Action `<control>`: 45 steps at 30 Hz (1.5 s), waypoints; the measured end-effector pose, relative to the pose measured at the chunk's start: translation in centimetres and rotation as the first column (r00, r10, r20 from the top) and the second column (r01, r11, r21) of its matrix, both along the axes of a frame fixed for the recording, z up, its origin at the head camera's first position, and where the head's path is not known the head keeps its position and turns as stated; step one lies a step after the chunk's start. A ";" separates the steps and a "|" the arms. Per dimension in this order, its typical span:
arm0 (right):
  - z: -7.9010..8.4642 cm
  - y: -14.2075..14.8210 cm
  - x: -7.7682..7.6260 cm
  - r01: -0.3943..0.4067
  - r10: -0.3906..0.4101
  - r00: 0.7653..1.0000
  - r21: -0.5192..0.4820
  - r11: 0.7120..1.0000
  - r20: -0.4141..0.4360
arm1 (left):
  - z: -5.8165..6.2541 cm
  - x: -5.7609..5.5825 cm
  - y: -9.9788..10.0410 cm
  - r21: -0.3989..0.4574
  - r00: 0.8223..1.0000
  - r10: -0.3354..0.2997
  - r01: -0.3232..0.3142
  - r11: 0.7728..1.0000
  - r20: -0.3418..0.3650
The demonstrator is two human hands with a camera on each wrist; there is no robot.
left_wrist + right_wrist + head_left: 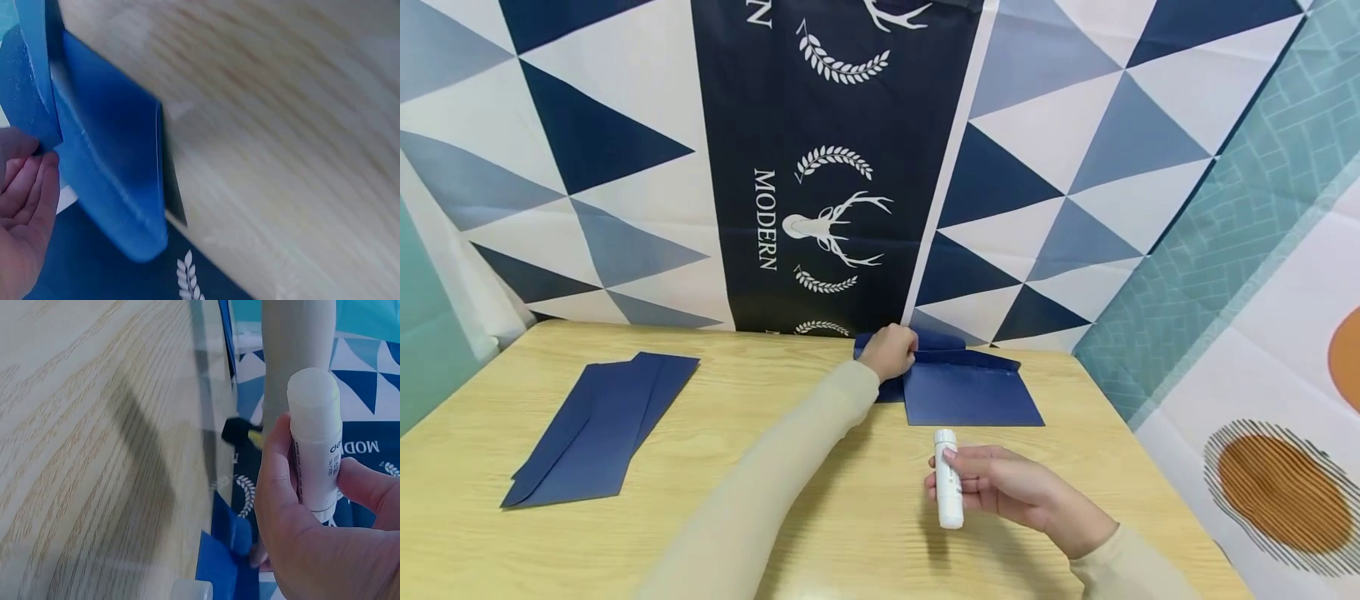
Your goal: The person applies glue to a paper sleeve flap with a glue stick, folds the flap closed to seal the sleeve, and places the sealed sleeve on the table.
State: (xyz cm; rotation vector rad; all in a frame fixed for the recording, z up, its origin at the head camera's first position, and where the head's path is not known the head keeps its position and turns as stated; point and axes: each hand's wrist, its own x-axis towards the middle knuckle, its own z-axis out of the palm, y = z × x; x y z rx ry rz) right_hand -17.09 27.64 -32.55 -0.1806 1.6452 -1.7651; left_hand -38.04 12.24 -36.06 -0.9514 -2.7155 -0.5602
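Observation:
In the head view, my left hand (891, 351) reaches to the back of the table, at the dark blue envelopes by the wall. The left wrist view shows its thumb and fingers pinching the corner of a blue envelope (37, 119). Another envelope (973, 398) lies just right of that hand, with its flap raised at the back edge. My right hand (1011, 487) holds a white glue stick (948, 483) above the table, in front of the envelopes. The glue stick (315, 447) is gripped between thumb and fingers, roughly upright, its cap on.
Several dark blue envelopes (598, 433) lie overlapping on the left of the wooden table (715, 467). A patterned cloth wall (835, 167) rises right behind the table's back edge. My left forearm (782, 467) stretches across the middle of the table.

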 end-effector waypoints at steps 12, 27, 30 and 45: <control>1.6 0.4 0.2 0.175 -0.175 0.983 -0.001 0.985 -0.059 | 3.2 2.8 -6.9 0.197 1.000 -0.031 0.031 0.980 -0.004; 2.9 -1.4 0.1 0.306 -0.308 0.951 -0.064 0.950 -0.021 | 3.5 9.7 -19.1 0.306 0.977 0.016 -0.082 0.948 0.213; 3.1 -2.3 0.1 0.305 -0.306 0.951 -0.036 0.952 -0.039 | 3.3 11.3 -20.4 0.279 0.960 0.008 -0.089 0.956 0.280; 2.7 -9.1 0.1 0.213 -0.203 0.969 0.062 0.975 -0.139 | 0.3 15.3 -26.1 0.230 0.912 -0.002 -0.101 0.968 0.410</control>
